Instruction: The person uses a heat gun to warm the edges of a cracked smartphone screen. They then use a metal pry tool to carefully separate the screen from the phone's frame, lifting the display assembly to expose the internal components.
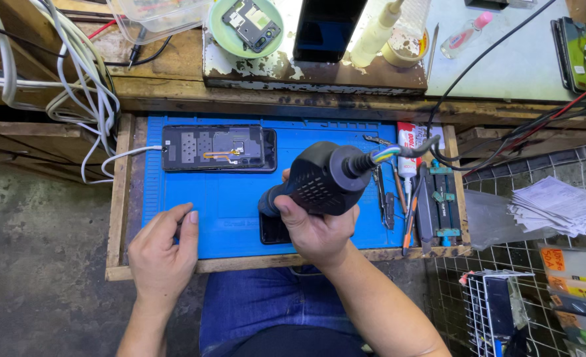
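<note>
right hand gripping one black hot-air gun at frame centre, over one dark phone, left hand empty, fingers loosely spread on blue mat, one opened phone upper left of mat, tools at right

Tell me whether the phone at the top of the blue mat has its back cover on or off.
Off: the phone lies on the blue mat with its internal boards and shields exposed.
</note>
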